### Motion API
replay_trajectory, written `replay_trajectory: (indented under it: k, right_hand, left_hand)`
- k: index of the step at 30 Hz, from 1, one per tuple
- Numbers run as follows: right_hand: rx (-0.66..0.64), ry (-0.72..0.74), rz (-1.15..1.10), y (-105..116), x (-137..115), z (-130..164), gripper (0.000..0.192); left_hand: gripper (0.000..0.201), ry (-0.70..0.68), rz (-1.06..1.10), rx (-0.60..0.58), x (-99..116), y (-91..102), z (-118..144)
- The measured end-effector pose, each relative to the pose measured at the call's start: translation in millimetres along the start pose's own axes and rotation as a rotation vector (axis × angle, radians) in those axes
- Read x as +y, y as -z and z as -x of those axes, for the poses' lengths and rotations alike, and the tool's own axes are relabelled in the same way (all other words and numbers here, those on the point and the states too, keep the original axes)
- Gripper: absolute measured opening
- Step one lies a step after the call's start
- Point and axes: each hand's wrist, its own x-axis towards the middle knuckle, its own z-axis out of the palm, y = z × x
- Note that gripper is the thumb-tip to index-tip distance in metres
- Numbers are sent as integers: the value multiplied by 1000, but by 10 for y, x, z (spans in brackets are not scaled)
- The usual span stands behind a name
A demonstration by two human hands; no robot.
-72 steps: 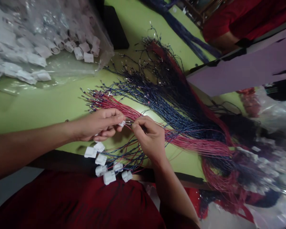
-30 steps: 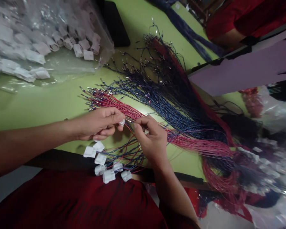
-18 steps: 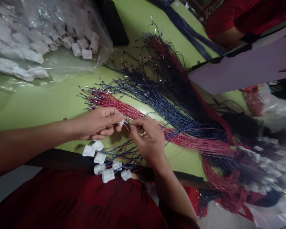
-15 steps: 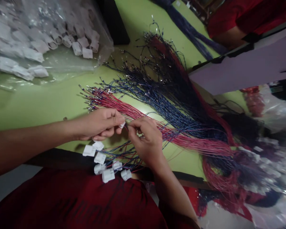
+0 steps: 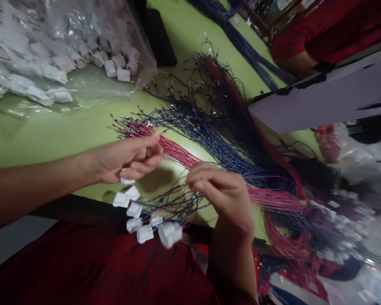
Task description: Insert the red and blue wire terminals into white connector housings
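Note:
My left hand (image 5: 135,159) is at the table's middle left, beside the metal-tipped ends of a bundle of red wires (image 5: 178,151). Its fingers are curled; what they hold, if anything, is hidden. A white plastic connector (image 5: 127,181) shows just under its little finger; I cannot tell whether it is held. My right hand (image 5: 220,186) is to the right, thumb and fingertips pressed together above thin wires (image 5: 178,199). What is in that pinch is too small to make out. Several wired white connectors (image 5: 144,233) lie at the table's near edge; one blurred connector (image 5: 169,234) is nearest my body.
A clear plastic bag (image 5: 92,82) of white connectors lies at the upper left. Twisted blue wires (image 5: 206,140) and darker wire bundles (image 5: 235,106) run across the table (image 5: 82,127). A purple panel (image 5: 320,97) and another person's arm (image 5: 296,65) are at the upper right.
My hands have drawn apart, the right moving right and down, the left slightly up. The small white connector between them is no longer there; a larger, blurred connector appears at the near edge.

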Motion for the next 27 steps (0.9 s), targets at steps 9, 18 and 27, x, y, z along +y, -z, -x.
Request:
replay_trajectory:
  k: [9,18,27]
  right_hand:
    - [303,-66,488,-93,397,-94,17]
    - [231,-81,454,-17,408,-24,13]
    - [72,-75,674,-128,344,-18,14]
  left_hand:
    - [16,-57,166,-97,-28,-22,44]
    - [24,-249,-617,-71,-263,1,-48]
    - [26,-458,-981,-138,-255,23,-31]
